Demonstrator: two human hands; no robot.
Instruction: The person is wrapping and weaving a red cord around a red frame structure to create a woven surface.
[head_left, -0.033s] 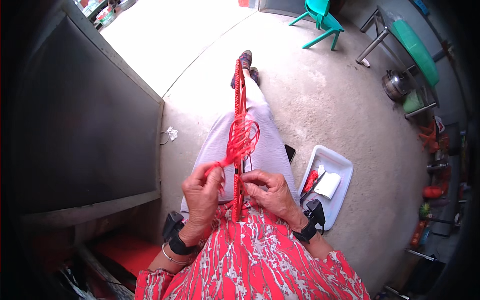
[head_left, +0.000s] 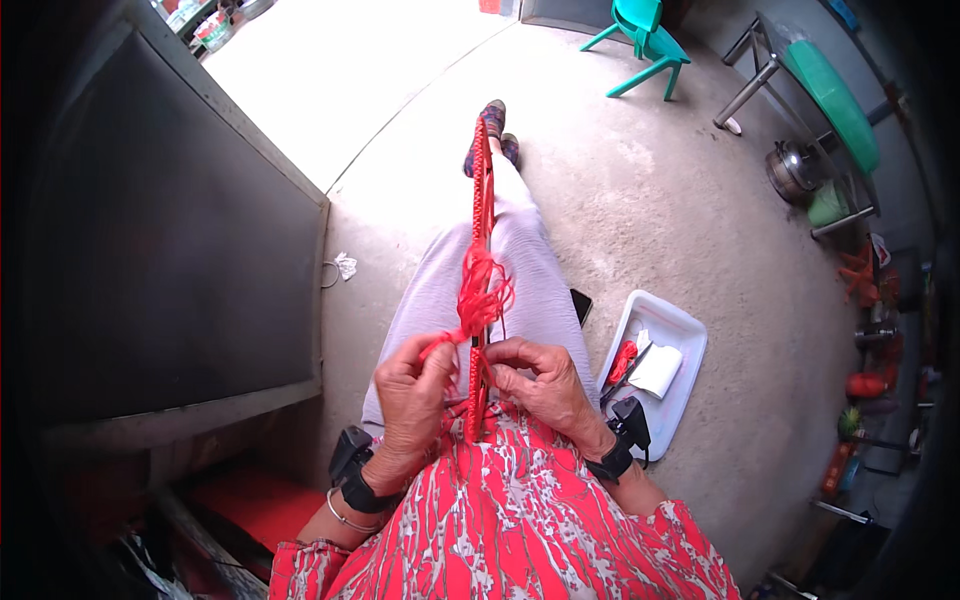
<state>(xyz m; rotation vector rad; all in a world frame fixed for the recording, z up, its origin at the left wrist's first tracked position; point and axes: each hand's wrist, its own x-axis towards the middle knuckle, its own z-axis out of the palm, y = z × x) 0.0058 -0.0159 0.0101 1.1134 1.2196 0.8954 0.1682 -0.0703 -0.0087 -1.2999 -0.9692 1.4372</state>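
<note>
A long braided red cord strip runs stretched along a narrow bar, from my waist out over my legs toward my shoes. My left hand has its fingers closed on a looped bundle of red cord, which lies over the strip. On the strip's right side, my right hand pinches red cord close to a short dark section of the bar. What sits between its fingertips is partly hidden. Both wrists wear black straps with small devices.
To my right on the floor, a white plastic tray holds red cord, white paper and a dark tool. A dark phone-like object lies beside my thigh. A grey panel stands at left; a green chair is farther off.
My left hand has shifted slightly right toward the strip. The looped bundle has dropped and bunched up closer to it. My right hand stays almost where it was.
</note>
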